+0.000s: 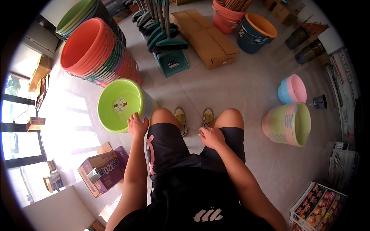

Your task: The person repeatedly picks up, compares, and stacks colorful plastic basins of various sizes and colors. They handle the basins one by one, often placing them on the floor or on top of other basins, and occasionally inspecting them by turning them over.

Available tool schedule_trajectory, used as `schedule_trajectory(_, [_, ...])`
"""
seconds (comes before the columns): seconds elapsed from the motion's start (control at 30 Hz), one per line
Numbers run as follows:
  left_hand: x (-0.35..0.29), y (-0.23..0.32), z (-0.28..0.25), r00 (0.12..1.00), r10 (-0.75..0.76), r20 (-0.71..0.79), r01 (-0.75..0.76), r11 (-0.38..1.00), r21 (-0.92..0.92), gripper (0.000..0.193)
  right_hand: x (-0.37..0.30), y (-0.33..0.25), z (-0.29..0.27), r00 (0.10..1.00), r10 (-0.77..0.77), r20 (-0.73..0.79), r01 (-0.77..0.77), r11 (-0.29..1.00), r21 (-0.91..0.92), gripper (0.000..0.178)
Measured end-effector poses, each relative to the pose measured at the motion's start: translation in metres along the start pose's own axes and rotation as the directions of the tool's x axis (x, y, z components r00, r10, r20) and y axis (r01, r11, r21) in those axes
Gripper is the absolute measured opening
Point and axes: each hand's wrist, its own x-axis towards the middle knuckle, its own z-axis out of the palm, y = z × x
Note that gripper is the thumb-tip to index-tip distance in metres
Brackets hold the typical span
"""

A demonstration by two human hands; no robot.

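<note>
A stack of lime-green buckets (115, 92) lies tilted on the floor to the left of my knees, its mouth facing me and a round label on its inner bottom. My left hand (137, 126) is at the near right part of the rim, fingers over the inside and thumb on the outer side. My right hand (212, 137) rests by my right thigh with its fingers bent together. A tiny pale spot shows at its fingertips; what it is I cannot make out.
Tall stacked red buckets (83, 48) lean behind the green ones. Brooms and a teal dustpan (172, 63), a long carton (204, 38) and blue-orange buckets (254, 34) stand ahead. Right are pale green buckets (285, 123) and pink-blue ones (291, 88); left, a purple carton (102, 171).
</note>
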Motion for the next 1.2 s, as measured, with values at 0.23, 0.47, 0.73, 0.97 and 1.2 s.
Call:
schedule_trajectory(0.23, [0.000, 0.001, 0.002, 1.000, -0.006, -0.005, 0.006, 1.000, 0.009, 0.050, -0.001, 0.005, 0.000, 1.000, 0.022, 0.011, -0.022, 1.000, -0.012, 0.024])
schedule_trajectory(0.47, [-0.001, 0.008, -0.001, 0.997, -0.037, 0.068, 0.037, 0.999, 0.001, 0.055, -0.009, 0.018, -0.004, 0.996, 0.065, 0.055, -0.063, 0.997, -0.034, 0.028])
schedule_trajectory(0.73, [0.015, -0.023, 0.017, 0.991, 0.072, 0.113, -0.058, 0.990, -0.127, 0.068, -0.005, 0.018, -0.002, 0.997, 0.056, 0.051, -0.051, 0.994, -0.092, 0.023])
schedule_trajectory(0.97, [-0.007, 0.139, -0.220, 0.724, 0.645, 0.243, -0.503, 0.735, -0.454, 0.064, 0.001, 0.012, -0.001, 0.990, 0.063, 0.130, -0.054, 0.996, -0.065, 0.026])
schedule_trajectory(1.2, [-0.085, 0.255, -0.363, -0.005, 0.992, -0.125, -0.907, -0.057, -0.416, 0.057, -0.001, 0.006, -0.002, 0.984, 0.101, 0.144, -0.098, 0.995, -0.023, 0.024])
